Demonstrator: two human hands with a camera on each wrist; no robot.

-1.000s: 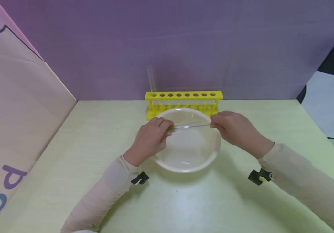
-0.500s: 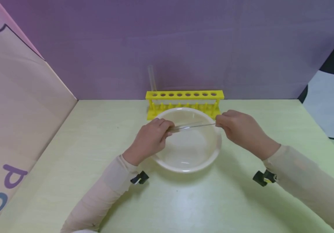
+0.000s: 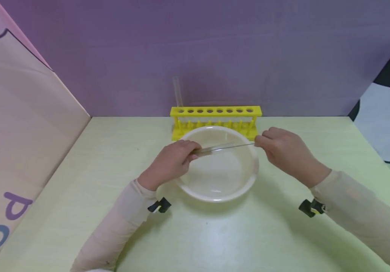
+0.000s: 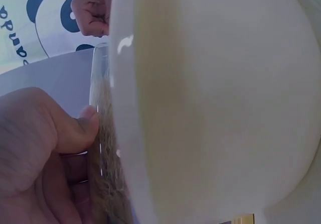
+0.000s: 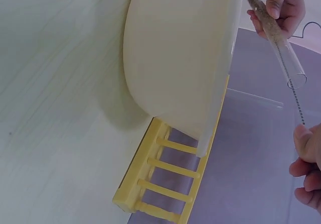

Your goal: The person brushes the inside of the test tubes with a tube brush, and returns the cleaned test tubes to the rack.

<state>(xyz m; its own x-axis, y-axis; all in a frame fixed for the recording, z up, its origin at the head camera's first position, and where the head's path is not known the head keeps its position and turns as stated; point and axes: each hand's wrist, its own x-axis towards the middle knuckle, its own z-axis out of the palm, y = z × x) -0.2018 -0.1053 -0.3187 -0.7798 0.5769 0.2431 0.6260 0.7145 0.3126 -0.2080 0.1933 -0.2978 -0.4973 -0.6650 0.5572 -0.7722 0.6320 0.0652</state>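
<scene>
Over the white bowl (image 3: pixel 216 199), my left hand (image 3: pixel 167 164) grips a clear glass test tube (image 5: pixel 291 63), thumb on one side and curled fingers on the other. Inside the tube sits a test tube brush (image 4: pixel 108 153), its tan bristles packed in the part near the left hand. The brush's twisted wire handle (image 5: pixel 298 105) comes out of the tube's open mouth. My right hand (image 3: pixel 284 155) pinches the end of that wire, to the right of the bowl's rim. The tube lies nearly level, its mouth toward the right hand.
Behind the bowl stands a yellow test tube rack (image 3: pixel 215 111) with a row of holes and pegs. Another clear test tube (image 3: pixel 178 94) leans in its leftmost hole. A purple wall panel (image 3: pixel 215 56) rises at the table's back edge.
My right hand has moved to the right and slightly up, drawing the brush wire further out of the tube. The left hand has shifted slightly left and down with the tube.
</scene>
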